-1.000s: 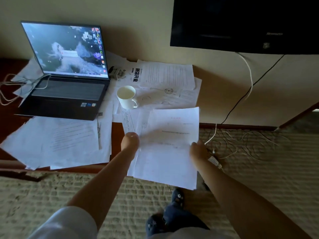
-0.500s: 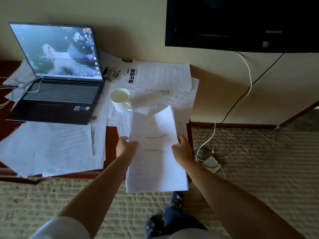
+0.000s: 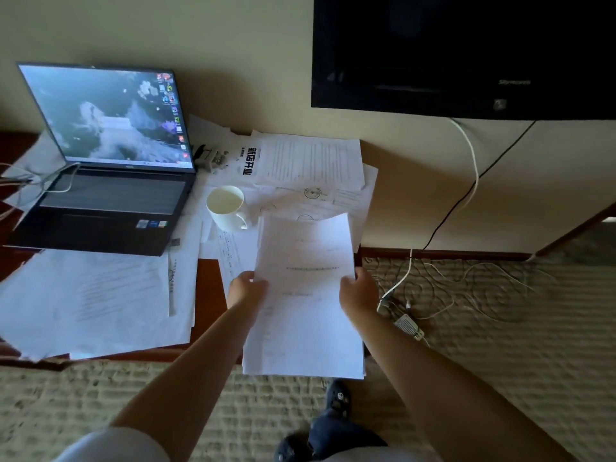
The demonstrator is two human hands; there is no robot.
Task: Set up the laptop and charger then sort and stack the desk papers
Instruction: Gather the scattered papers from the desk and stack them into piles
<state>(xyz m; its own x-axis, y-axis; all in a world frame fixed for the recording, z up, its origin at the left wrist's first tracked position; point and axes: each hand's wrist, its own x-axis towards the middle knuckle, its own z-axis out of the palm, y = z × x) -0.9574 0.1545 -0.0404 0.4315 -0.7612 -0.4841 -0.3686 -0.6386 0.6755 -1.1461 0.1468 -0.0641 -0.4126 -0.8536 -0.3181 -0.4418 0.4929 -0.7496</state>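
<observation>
A stack of white papers (image 3: 305,311) is held upright above the desk's right front corner. My left hand (image 3: 246,288) grips its left edge and my right hand (image 3: 356,293) grips its right edge. An open laptop (image 3: 106,168) with its screen lit stands on the dark wooden desk (image 3: 208,295) at the left, with white cables (image 3: 40,186) at its left side. More loose sheets (image 3: 90,298) lie in front of the laptop, and other printed sheets (image 3: 310,161) lie at the back right of the desk.
A white mug (image 3: 226,208) stands on the papers just right of the laptop. A small white charger block (image 3: 408,326) and tangled cables (image 3: 466,285) lie on the carpet to the right. A dark TV (image 3: 466,51) hangs on the wall. My shoe (image 3: 333,415) is below the stack.
The fanned sheets have been squared together into a narrow upright stack. Both my hands have moved closer together on its edges.
</observation>
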